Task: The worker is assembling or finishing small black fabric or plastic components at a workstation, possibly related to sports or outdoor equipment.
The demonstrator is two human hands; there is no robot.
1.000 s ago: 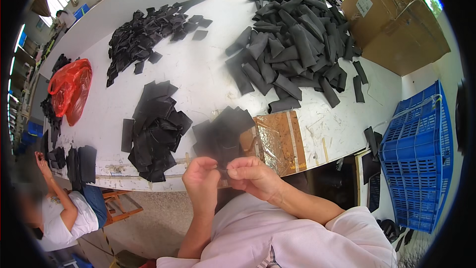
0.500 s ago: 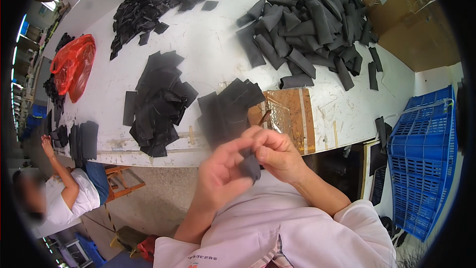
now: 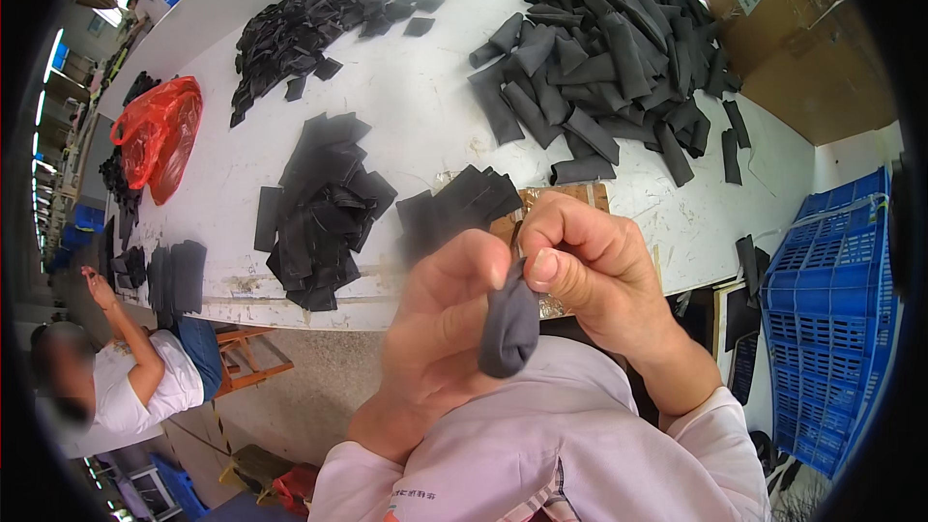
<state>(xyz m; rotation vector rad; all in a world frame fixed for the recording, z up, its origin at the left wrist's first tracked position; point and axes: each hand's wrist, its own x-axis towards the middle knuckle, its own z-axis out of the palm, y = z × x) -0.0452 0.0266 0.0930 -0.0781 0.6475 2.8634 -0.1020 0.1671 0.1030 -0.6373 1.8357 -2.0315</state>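
white tabletop [image 3: 425,97] bears dark fabric heaps [image 3: 324,203]; at its near edge, the right hand [image 3: 601,275] pinches the top of a folded grey cloth piece [image 3: 508,324], the left hand [image 3: 440,319] gripping its side

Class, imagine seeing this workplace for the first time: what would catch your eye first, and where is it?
Probably the red plastic bag, bright against the white table at its left side. Then the big heap of dark grey pieces at the far right, beside the cardboard box. Front and centre, the right hand pinches a folded grey piece, the left hand touching it.
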